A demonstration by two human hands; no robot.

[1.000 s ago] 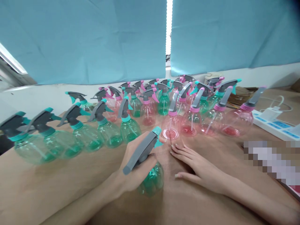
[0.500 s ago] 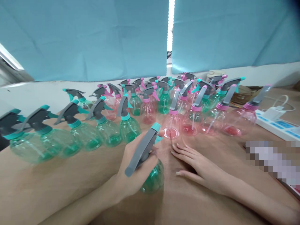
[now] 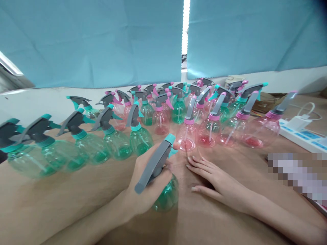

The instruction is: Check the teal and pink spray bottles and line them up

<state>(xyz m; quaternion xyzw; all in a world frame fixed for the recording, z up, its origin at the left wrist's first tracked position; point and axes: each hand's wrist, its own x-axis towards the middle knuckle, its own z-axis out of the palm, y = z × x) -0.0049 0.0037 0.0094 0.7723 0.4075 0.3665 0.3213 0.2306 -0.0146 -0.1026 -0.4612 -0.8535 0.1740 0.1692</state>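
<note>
My left hand (image 3: 146, 185) is wrapped round the neck of a green spray bottle (image 3: 167, 194) that stands on the brown table (image 3: 63, 200). Its grey trigger head with a teal nozzle (image 3: 155, 163) rises above my fingers. My right hand (image 3: 217, 178) lies flat on the table just to the right of that bottle, fingers stretched out and holding nothing. Several green spray bottles (image 3: 139, 136) stand in a row behind and to the left. Several pink spray bottles (image 3: 187, 134) stand behind my right hand.
A white power strip (image 3: 304, 137) with a plugged-in charger and cable lies at the right edge. A blurred-out item (image 3: 297, 175) sits on the table near right. Blue curtains (image 3: 102, 41) hang behind a white ledge at the back.
</note>
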